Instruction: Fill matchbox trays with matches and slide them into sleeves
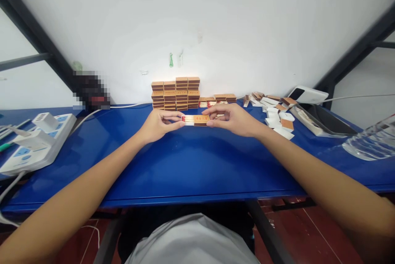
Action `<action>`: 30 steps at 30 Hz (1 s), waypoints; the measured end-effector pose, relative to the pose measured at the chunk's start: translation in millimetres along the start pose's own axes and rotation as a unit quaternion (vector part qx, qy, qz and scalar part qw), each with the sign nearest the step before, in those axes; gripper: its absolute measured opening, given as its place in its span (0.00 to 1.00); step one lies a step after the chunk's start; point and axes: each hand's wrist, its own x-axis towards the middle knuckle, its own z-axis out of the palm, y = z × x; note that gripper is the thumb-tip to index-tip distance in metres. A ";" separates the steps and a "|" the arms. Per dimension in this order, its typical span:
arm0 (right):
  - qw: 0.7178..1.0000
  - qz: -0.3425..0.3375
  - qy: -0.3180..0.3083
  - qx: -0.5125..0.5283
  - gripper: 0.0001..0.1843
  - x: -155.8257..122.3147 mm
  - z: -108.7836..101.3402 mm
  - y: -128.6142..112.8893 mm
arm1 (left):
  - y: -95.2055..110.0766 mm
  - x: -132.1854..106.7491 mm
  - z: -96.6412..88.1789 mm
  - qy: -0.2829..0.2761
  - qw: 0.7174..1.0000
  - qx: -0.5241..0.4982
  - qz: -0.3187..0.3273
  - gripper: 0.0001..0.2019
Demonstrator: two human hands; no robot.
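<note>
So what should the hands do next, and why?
Probably the left hand should push the match tray deeper into the sleeve while the right hand steadies it, because the tray sticks partly out, with red match heads showing.

Orange-and-brown matchbox (200, 123) with red print (202, 118), blue table (179, 169)

A blue bench (185, 165) with stacked matchboxes (175, 95) at the far side.
Power strip (33, 157) left; scattered matchbox parts (273, 116) far right; clear plastic bottle (373, 142) right.
</note>
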 end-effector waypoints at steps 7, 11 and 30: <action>0.999 -0.003 0.031 0.026 0.28 0.7 5.0 0.9 | -1.1 0.2 2.7 0.015 0.999 -0.046 -0.022 0.31; 0.998 0.005 0.018 0.057 0.30 0.1 18.0 -2.3 | -2.3 -2.9 10.0 0.013 0.998 -0.049 -0.021 0.30; 0.996 0.042 -0.042 0.067 0.49 -19.1 56.5 -28.4 | 9.6 -13.9 24.5 0.039 0.998 0.037 0.041 0.17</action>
